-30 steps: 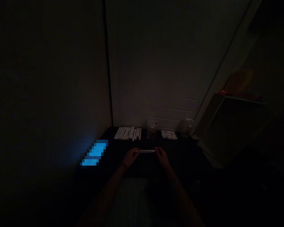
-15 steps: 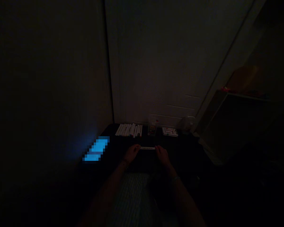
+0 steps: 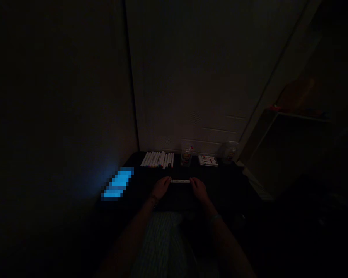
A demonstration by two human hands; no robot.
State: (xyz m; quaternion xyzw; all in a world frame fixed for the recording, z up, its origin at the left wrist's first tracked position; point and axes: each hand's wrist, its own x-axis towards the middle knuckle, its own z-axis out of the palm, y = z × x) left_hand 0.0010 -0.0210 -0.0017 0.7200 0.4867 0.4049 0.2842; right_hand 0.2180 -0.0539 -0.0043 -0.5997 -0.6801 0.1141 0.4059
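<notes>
A white marker with dark print along its barrel lies level between my two hands over the dark table. My left hand is closed on its left end, and my right hand pinches the right end. Both ends are covered by the fingers. Beyond my left hand, several white markers lie side by side in a row, some with coloured tips. A flat clear case with white markers in it lies beyond my right hand.
A clear package stands at the table's back, and another clear container is at the back right. A glowing, pixelated blue screen is on the left. To the right stands a shelf unit. The room is very dark.
The hands and the marker stay almost in place; the marker's printed side shows a little more clearly now. The view has shifted slightly.
</notes>
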